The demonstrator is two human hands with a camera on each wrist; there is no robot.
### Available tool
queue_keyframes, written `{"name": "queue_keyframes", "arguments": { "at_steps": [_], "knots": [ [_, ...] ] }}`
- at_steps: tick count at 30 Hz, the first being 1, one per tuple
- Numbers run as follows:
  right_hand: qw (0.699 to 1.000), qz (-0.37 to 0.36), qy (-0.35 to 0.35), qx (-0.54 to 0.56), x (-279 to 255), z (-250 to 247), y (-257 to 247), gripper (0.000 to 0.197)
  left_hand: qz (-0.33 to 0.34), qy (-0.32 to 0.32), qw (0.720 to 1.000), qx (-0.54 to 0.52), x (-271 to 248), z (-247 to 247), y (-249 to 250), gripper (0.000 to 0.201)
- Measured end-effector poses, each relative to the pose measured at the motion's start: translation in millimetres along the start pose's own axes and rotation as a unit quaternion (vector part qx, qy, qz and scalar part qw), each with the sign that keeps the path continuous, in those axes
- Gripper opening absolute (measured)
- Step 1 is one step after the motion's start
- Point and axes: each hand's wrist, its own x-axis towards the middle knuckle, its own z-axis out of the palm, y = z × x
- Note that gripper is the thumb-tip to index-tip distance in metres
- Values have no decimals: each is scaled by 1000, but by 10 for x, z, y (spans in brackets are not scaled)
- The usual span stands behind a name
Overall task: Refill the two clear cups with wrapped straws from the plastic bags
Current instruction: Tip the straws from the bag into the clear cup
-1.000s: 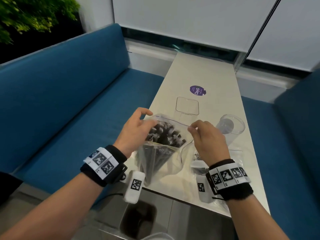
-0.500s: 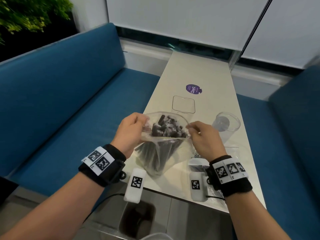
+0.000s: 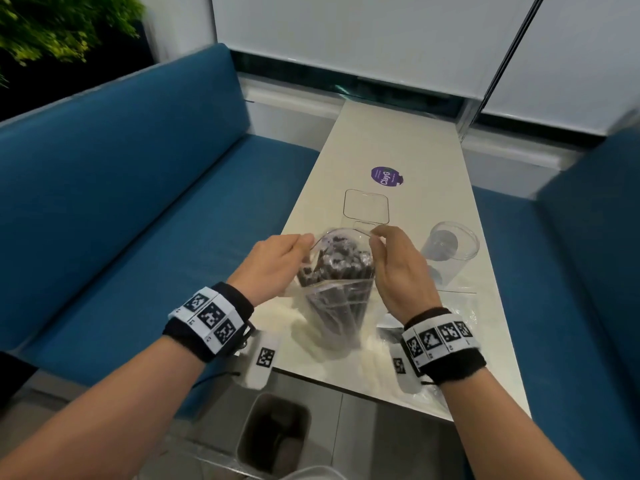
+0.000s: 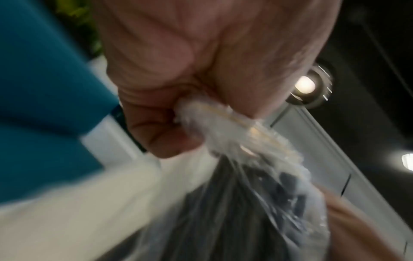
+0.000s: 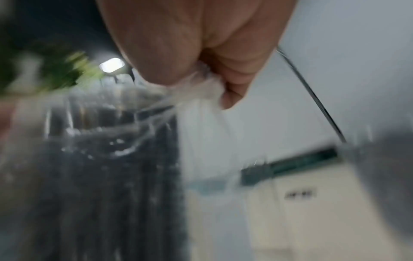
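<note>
A clear plastic bag (image 3: 334,303) full of dark wrapped straws (image 3: 337,263) stands upright on the white table (image 3: 398,143), its mouth pulled open. My left hand (image 3: 273,261) pinches the bag's left rim, and my right hand (image 3: 394,268) pinches the right rim. The wrist views show each pinch close up: bag edge (image 4: 223,120) under the left thumb, bag edge (image 5: 201,88) in the right fingers. A square clear cup (image 3: 366,207) stands just beyond the bag. A round clear cup (image 3: 448,251) stands to the right, with nothing in it.
A second plastic bag (image 3: 460,306) lies flat on the table behind my right wrist. A purple sticker (image 3: 386,175) marks the table farther back. Blue benches (image 3: 121,209) flank the table on both sides. A dark bin (image 3: 273,434) sits below the table's near edge.
Both hands have lifted the bag's rim and drawn it away from me, toward the square cup. The bag now stands more upright with a narrower, rounder mouth.
</note>
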Motion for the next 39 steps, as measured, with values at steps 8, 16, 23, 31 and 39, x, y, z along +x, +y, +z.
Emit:
{"name": "queue_keyframes", "arguments": {
  "at_steps": [8, 16, 23, 31, 39],
  "knots": [
    [999, -15, 21, -33, -47, -49, 258, 26, 35, 74, 994, 77, 63, -17, -104, 53],
    [978, 133, -14, 158, 92, -74, 73, 27, 18, 92, 995, -23, 98, -35, -54, 56],
    [981, 140, -133, -31, 0, -103, 155, 35, -192, 68, 877, -436, 173, 92, -106, 24],
    [743, 397, -68, 535, 26, -73, 44, 24, -227, 54, 859, -456, 96, 146, -263, 24],
    [926, 260, -19, 274, -33, 65, 48, 31, -143, -13, 908, -394, 86, -15, -292, 38]
  ]
}}
